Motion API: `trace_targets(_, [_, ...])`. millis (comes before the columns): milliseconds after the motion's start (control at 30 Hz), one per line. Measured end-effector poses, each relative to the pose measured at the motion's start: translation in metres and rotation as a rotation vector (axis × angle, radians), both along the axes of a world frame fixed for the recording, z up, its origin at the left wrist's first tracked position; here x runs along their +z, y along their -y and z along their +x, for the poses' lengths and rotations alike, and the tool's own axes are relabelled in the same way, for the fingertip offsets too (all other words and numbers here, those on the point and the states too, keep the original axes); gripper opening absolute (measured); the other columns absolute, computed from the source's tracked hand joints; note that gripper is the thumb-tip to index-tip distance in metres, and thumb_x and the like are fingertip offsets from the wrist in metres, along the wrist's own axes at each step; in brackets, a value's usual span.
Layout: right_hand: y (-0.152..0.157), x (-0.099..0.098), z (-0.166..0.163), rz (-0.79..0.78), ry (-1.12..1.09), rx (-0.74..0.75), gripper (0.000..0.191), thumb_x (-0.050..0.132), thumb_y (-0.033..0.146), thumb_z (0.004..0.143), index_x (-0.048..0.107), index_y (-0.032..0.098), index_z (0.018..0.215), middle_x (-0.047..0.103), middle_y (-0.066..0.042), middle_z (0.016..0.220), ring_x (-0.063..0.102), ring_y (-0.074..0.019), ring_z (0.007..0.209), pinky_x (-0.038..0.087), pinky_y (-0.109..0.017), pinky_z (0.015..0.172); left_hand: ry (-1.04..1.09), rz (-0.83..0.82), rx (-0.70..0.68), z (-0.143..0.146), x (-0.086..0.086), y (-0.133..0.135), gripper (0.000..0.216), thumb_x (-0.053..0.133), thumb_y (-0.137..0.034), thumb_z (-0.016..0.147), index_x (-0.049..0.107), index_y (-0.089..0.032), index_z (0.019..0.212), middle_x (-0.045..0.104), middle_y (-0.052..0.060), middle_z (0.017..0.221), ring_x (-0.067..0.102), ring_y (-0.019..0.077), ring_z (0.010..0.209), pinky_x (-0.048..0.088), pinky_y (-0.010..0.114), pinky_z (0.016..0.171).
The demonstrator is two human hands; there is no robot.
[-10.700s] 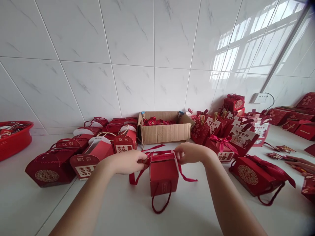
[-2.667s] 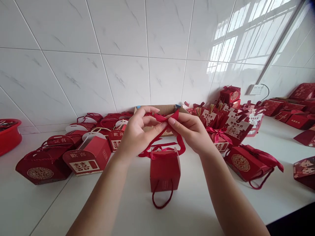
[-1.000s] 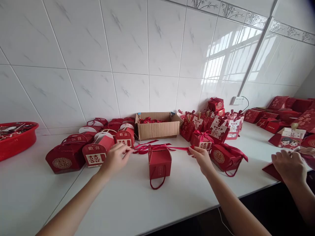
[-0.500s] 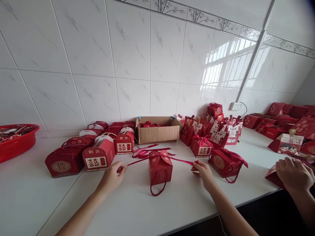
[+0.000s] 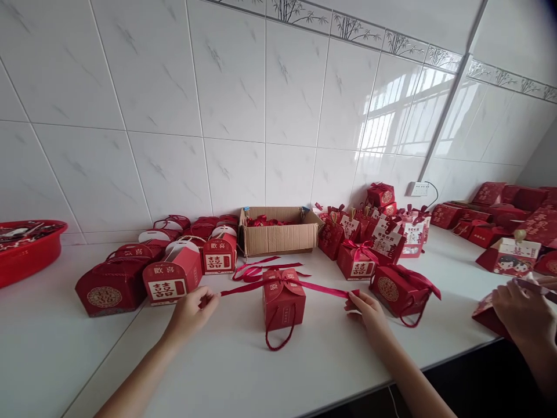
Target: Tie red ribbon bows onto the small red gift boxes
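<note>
A small red gift box [image 5: 284, 305] with a rope handle stands on the white counter [image 5: 226, 371] in front of me. A red ribbon [image 5: 322, 287] is knotted on its top, and its two ends stretch out sideways. My left hand [image 5: 190, 312] pinches the left end of the ribbon. My right hand [image 5: 368, 307] pinches the right end. Both ends are pulled taut, level with the box top.
Many red gift boxes stand along the tiled wall, left [image 5: 169, 280] and right [image 5: 399, 290]. An open cardboard box [image 5: 281, 235] holds red ribbons; loose ribbons [image 5: 256, 270] lie before it. A red basin [image 5: 26, 249] sits far left. Another person's hand [image 5: 520, 310] works at the right edge.
The ribbon went from loops held above the box to a knot on its top. Over the last half second my hands moved further apart, pulling the ends straighter.
</note>
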State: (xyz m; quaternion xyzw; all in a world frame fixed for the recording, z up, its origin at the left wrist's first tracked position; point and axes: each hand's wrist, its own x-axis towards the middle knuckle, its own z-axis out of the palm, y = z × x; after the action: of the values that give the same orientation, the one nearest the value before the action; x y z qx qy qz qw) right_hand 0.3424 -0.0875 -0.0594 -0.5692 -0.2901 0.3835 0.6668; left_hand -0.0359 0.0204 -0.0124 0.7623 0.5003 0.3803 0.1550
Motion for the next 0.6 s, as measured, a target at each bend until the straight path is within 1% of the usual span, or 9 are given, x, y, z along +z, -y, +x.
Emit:
trace_targets(100, [0.001,0.0,0.0,0.001,0.001,-0.005,0.041,0.076,0.052,0.054,0.063,0.016,0.069,0.06,-0.003,0.063,0.058,-0.0169,0.064,0.046,-0.025,0.054,0.043,-0.044,-0.05,0.001,0.0,-0.002,0.044,0.053,-0.048,0.076,0.028,-0.02,0.053,0.029,-0.005,0.053,0.034,0.0109,0.053,0.03,0.022,0.052])
trace_targets(200, [0.001,-0.002,0.003,-0.018,-0.005,-0.005,0.041,0.075,0.052,0.054,0.06,0.016,0.066,0.059,-0.002,0.063,0.057,-0.016,0.063,0.045,-0.024,0.052,0.066,-0.099,-0.071,-0.002,-0.004,-0.007,0.046,0.055,-0.049,0.075,0.026,-0.02,0.054,0.025,-0.005,0.055,0.03,0.0101,0.053,0.028,0.022,0.052])
trace_targets(400, [-0.003,-0.009,0.01,-0.031,-0.076,-0.006,0.044,0.076,0.054,0.053,0.054,0.018,0.065,0.056,0.001,0.061,0.054,-0.0128,0.06,0.041,-0.019,0.045,0.018,-0.131,-0.075,-0.011,-0.013,-0.017,0.049,0.056,-0.056,0.073,0.028,-0.02,0.055,0.025,-0.005,0.056,0.03,0.0099,0.054,0.027,0.021,0.052])
trace_targets(467, [-0.002,-0.011,0.01,-0.027,-0.075,-0.015,0.046,0.076,0.056,0.053,0.054,0.018,0.065,0.055,0.001,0.06,0.054,-0.0129,0.06,0.042,-0.019,0.045,-0.005,-0.105,-0.072,-0.013,-0.016,-0.018,0.049,0.055,-0.057,0.074,0.029,-0.019,0.055,0.027,-0.005,0.057,0.032,0.0103,0.055,0.029,0.022,0.053])
trace_targets(533, [-0.001,-0.011,0.01,-0.001,-0.037,-0.031,0.047,0.075,0.058,0.054,0.055,0.018,0.066,0.056,0.0,0.061,0.054,-0.0134,0.06,0.042,-0.02,0.044,-0.018,-0.043,-0.067,-0.014,-0.014,-0.019,0.049,0.055,-0.057,0.074,0.03,-0.019,0.055,0.031,-0.005,0.058,0.036,0.011,0.056,0.032,0.022,0.056])
trace_targets(600, [-0.001,-0.007,0.01,0.05,0.031,-0.045,0.046,0.074,0.059,0.057,0.057,0.017,0.068,0.057,0.0,0.064,0.056,-0.0139,0.061,0.043,-0.021,0.044,-0.024,0.028,-0.071,-0.015,-0.006,-0.02,0.048,0.056,-0.056,0.073,0.032,-0.019,0.054,0.037,-0.004,0.06,0.041,0.0119,0.058,0.035,0.023,0.059])
